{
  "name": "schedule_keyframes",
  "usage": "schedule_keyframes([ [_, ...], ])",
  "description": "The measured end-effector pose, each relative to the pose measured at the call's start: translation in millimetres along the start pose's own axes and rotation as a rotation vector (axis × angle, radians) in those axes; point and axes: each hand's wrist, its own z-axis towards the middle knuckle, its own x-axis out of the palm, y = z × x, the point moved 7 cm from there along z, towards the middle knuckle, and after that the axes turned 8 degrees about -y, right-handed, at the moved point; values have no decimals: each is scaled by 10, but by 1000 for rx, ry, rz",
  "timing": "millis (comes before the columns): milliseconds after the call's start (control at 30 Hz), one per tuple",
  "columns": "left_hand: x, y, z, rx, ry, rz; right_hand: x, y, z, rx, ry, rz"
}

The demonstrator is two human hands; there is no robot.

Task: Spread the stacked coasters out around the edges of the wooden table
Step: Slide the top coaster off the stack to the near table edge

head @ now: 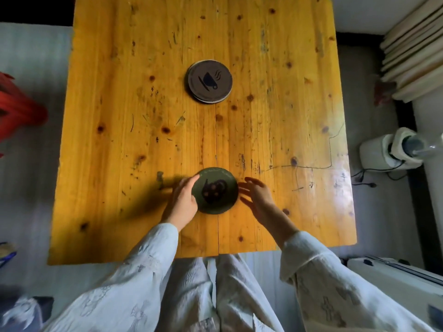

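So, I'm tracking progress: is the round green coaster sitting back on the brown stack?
No, the round green coaster lies near the table's front edge, apart from the brown coaster stack at the centre.

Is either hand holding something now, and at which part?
The left hand grips the green coaster at its left rim. The right hand is open beside it, holding nothing.

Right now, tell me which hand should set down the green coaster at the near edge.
Left. The left hand already grips the green coaster by its left rim near the table's near edge. The right hand is open beside it, apparently not gripping, free to reach the brown stack.
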Motion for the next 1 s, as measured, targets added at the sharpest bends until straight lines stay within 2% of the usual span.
schedule_keyframes([
  [133,42,218,-296,-130,-24,-71,-43,139,44,-163,-81,-250],
  [267,32,126,-131,-168,-16,-111,19,53,12,-177,-62,-455],
  [400,121,-39,7,-165,155,-164,74,13,-26,-196,-75,-412],
  [467,139,-34,-17,-163,182,-174,78,-1,-51,-216,-70,-396],
  [800,212,283,-560,-304,111,-264,46,-199,-262,-284,10,-437],
  [1000,178,268,-680,-298,139,-251,0,-319,-326,-284,16,-443],
])
